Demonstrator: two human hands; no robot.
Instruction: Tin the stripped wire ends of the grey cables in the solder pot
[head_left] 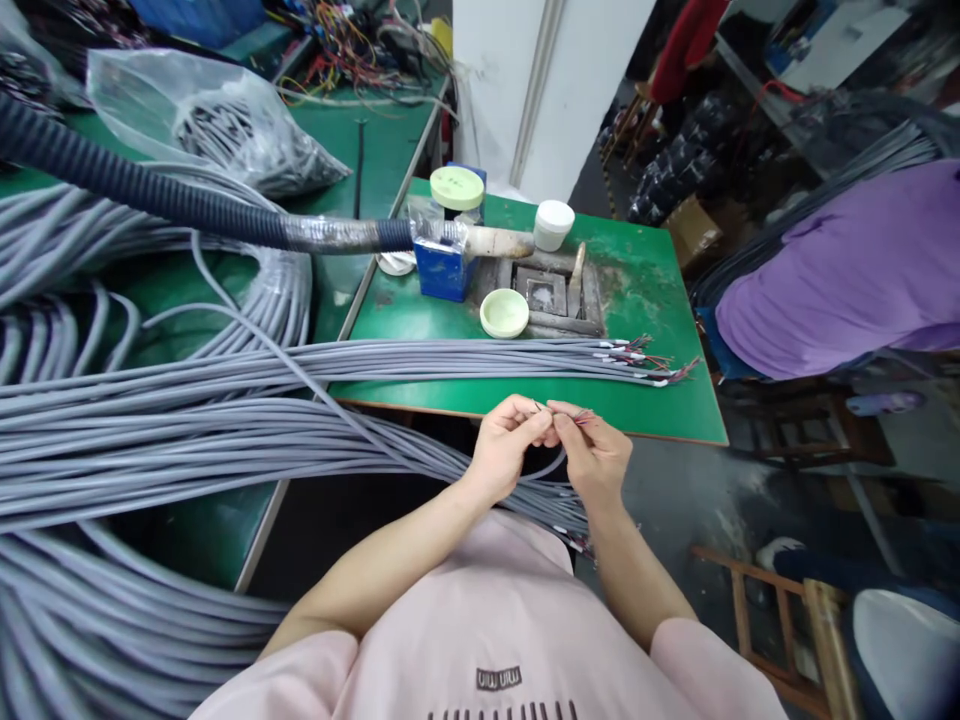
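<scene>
Both hands meet in front of my chest, just off the near edge of the green table (652, 425). My left hand (504, 445) is closed, thumb and fingers pinching thin wires. Beside it my right hand (598, 452) pinches the same thin reddish wires (585, 417), whose ends stick out past its fingers. A grey cable loops down below my hands. On the table behind them lies a bundle of grey cables (465, 360) with stripped, coloured wire ends at the right. A second grey bundle (247, 445) runs under my hands, its ends hanging over my lap.
A corrugated hose (330, 236) reaches over a blue box (442, 272). Near it are a shallow pale dish (504, 314), a white tub (553, 225) and a square metal fixture (541, 292). Coiled cables fill the left. A person in purple (847, 265) is at the right, above a wooden stool (780, 620).
</scene>
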